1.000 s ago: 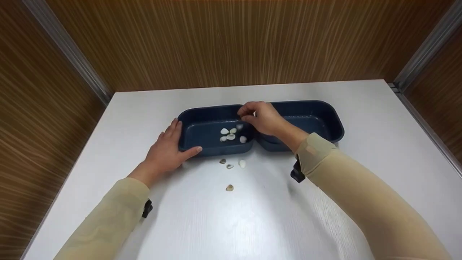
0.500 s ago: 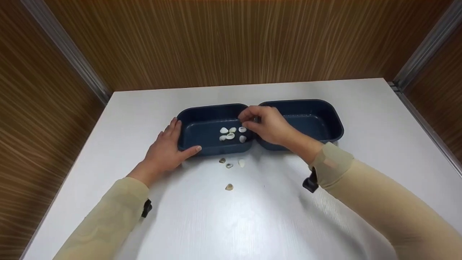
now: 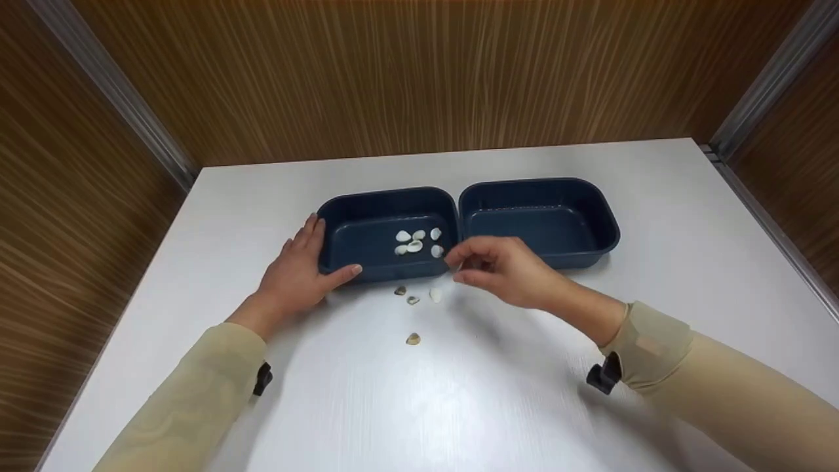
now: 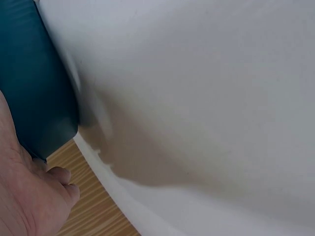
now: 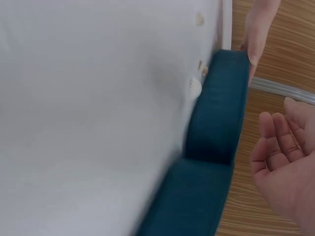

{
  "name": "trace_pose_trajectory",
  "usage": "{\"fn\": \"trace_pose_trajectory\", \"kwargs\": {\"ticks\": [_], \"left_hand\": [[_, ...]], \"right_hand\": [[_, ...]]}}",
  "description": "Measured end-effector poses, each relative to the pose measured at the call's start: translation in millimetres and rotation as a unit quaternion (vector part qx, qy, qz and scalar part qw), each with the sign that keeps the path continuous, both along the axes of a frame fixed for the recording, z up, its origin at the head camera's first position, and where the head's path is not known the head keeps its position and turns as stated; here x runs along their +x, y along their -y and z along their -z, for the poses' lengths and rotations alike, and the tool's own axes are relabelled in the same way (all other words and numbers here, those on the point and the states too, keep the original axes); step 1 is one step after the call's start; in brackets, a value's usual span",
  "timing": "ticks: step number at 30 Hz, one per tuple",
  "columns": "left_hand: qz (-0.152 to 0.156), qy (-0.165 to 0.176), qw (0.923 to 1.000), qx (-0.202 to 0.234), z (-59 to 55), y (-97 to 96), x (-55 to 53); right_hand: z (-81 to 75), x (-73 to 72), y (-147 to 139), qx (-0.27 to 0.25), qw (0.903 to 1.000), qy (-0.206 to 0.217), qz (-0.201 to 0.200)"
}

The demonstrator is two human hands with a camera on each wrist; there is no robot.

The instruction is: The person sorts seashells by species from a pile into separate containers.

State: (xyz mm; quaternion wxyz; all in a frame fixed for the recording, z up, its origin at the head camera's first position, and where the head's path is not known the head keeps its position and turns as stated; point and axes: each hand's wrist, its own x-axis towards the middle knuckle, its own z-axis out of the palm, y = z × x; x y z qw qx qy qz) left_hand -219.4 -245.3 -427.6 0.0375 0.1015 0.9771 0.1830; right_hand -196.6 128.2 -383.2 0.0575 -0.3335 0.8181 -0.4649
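Note:
My left hand (image 3: 290, 278) rests against the left end of the left dark blue bin (image 3: 354, 244), fingers straight along its side and thumb on the front rim. Several pale seashells (image 3: 415, 246) lie in that bin's right half. My right hand (image 3: 508, 270), fingers loosely bent, hovers by the bin's front right corner. In the right wrist view, nothing shows between the fingers of this hand (image 5: 285, 162). On the table before the bin lie a white seashell (image 3: 436, 295) and small brownish ones, a dark shell (image 3: 400, 290), a ringed shell (image 3: 413, 300) and a tan shell (image 3: 413, 339).
A second dark blue bin (image 3: 537, 229) stands at the left bin's right side, with no shells visible inside. Both sit on a white table (image 3: 367, 400). A wood-grain panel (image 3: 446, 78) rises behind the table, with similar panels at the sides.
A white shell has dropped from my right hand into the left bin. That hand has then moved back toward me, out over the front rim. My left hand has stayed in place.

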Motion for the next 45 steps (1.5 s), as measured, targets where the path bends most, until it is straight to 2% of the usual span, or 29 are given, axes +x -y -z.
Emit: {"fn": "trace_pose_trajectory", "kwargs": {"ticks": [6, 11, 16, 22, 33, 41, 45], "left_hand": [[0.001, 0.000, 1.0000, 0.007, 0.5, 1.2, 0.6], [0.000, -0.001, 1.0000, 0.006, 1.0, 1.5, 0.4], [-0.001, 0.003, 1.0000, 0.005, 0.5, 1.0, 0.1], [-0.001, 0.004, 1.0000, 0.004, 0.5, 0.9, -1.3], [0.002, 0.002, 1.0000, 0.003, 0.5, 0.3, -0.8], [-0.004, 0.003, 1.0000, 0.005, -0.4, 0.0, 0.7], [-0.006, 0.005, 1.0000, 0.001, -0.4, 0.2, 0.7]], "right_hand": [[16.7, 10.1, -2.5, 0.008, 0.9996, 0.022, -0.019], [32.1, 12.8, -1.5, 0.009, 0.9976, 0.059, -0.036], [43.6, 10.4, -0.6, 0.027, 0.9956, 0.082, -0.037], [53.0, 4.6, 1.0, 0.030, 0.9945, 0.089, -0.046], [64.5, -0.9, 5.2, 0.053, 0.9962, 0.050, -0.047], [65.7, 0.7, 8.4, 0.096, 0.9936, -0.030, -0.051], [65.7, 0.3, 9.9, 0.110, 0.9910, -0.046, -0.059]]}}
